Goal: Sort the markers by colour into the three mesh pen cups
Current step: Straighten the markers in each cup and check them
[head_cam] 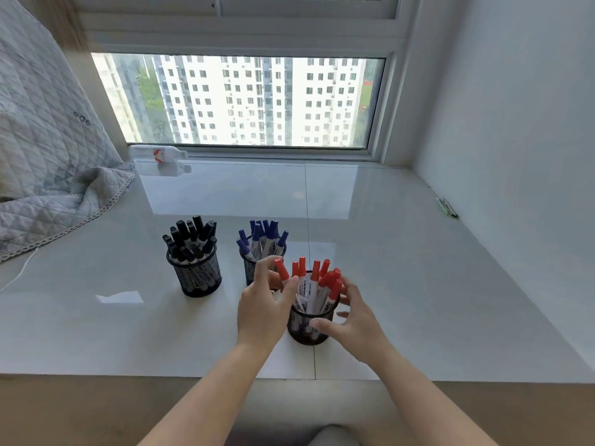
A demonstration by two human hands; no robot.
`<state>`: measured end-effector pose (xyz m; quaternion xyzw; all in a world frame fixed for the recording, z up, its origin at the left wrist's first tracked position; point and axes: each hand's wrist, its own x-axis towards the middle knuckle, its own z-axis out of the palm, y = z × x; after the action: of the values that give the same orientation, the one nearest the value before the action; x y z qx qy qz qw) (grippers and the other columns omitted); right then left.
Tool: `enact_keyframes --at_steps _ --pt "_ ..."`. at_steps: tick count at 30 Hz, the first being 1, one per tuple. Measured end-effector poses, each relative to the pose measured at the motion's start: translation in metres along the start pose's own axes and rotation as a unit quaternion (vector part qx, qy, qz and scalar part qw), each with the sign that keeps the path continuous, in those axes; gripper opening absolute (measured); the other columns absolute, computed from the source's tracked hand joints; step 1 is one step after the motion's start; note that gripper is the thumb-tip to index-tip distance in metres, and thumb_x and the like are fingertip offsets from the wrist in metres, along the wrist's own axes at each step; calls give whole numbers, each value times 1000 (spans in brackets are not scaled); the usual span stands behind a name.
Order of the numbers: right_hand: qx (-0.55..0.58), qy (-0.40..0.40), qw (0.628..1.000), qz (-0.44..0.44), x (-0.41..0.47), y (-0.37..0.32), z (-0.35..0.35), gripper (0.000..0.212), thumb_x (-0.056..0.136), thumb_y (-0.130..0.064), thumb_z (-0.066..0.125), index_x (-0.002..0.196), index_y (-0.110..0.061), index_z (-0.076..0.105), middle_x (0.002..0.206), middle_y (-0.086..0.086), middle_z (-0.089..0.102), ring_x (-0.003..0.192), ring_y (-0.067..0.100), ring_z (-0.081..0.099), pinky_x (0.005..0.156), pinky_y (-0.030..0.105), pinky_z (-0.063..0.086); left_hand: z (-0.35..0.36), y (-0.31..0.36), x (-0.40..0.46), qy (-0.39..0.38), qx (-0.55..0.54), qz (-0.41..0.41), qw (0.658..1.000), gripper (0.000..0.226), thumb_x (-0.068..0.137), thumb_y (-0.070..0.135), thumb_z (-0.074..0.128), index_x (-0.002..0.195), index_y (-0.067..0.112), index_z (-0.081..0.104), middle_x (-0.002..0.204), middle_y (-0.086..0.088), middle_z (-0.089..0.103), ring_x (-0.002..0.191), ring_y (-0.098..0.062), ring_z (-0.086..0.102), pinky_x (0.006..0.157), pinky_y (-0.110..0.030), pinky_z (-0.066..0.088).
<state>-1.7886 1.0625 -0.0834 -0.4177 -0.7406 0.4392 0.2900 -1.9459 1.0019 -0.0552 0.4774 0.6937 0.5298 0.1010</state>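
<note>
The sorting looks nearly finished. Three mesh cups stand on the glossy tabletop [418, 268], each holding one colour only: the black cup [198, 275] on the left is packed with black markers [190, 236], the blue cup [249, 265] behind the hands holds blue markers [264, 236], and the red cup [309, 323], nearest the person, holds red markers [317, 278]. All stand cap-up, leaning at loose angles. No marker lies loose anywhere on the bare tabletop that I can see; a couple of thin pens [446, 207] rest far off by the right wall, but they look like a different kind and are too small to judge. The left hand [262, 310] has its grip pinched on one red marker [282, 272], thumb and fingertips on the barrel just below the cap, with its lower end hidden behind the fingers near the red cup's left rim. Whether that end is already inside the cup I cannot tell. The right hand [351, 320] curls loosely around the red cup's right side, fingers spread and holding nothing, seemingly steadying it or its markers. By my reading, this red marker is the last to be placed, and once it sits among the others the task should be complete. A bottle [157, 153] lies on its side by the window, and a quilt [48, 156] drapes at the left.
</note>
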Motion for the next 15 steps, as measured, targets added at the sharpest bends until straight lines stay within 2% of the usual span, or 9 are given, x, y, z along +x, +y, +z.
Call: enact_keyframes --at_steps 2,3,5,8,10,12,15 --pt "-2 5 1000 8 0 0 5 90 60 -39 82 130 -40 26 115 -26 47 112 1 45 95 26 41 0 -2 -4 5 -3 29 1000 43 84 37 60 123 37 41 76 16 60 68 -3 62 62 -19 50" --pt "-4 7 1000 10 0 0 8 88 60 -39 83 127 -43 26 112 -29 45 111 2 45 96 26 40 0 -3 -5 9 5 45 999 45 84 40 59 125 38 40 77 18 60 68 -1 62 62 -17 49" --pt "-3 12 1000 13 0 1 13 84 58 -39 83 120 -48 26 110 -30 45 110 1 45 96 26 39 0 -7 -7 18 9 66 998 41 82 45 56 120 41 41 78 17 61 67 2 62 62 -12 49" --pt "23 30 999 22 0 1 20 79 54 -40 84 109 -57 29 107 -30 50 101 -8 51 85 16 42 1 -12 -8 29 -24 69 997 28 79 45 58 105 40 50 78 19 64 73 5 63 65 -8 49" --pt "41 42 998 32 2 -2 24 79 49 -45 82 106 -59 29 104 -29 53 95 -11 54 78 11 44 6 -15 -10 23 -76 47 996 18 78 44 60 93 34 60 77 16 68 74 -1 65 70 -19 54" --pt "49 51 997 36 3 -3 28 80 44 -50 78 104 -63 27 105 -28 55 94 -10 57 77 11 45 10 -18 -13 16 -126 23 992 15 78 41 62 86 30 65 76 7 70 73 -10 67 72 -32 56" --pt "51 57 996 37 2 -2 30 80 47 -45 81 105 -62 28 107 -26 56 94 -13 56 71 4 43 14 -21 -13 30 -159 7 987 7 79 32 66 85 30 68 78 5 71 75 -11 68 72 -29 56"
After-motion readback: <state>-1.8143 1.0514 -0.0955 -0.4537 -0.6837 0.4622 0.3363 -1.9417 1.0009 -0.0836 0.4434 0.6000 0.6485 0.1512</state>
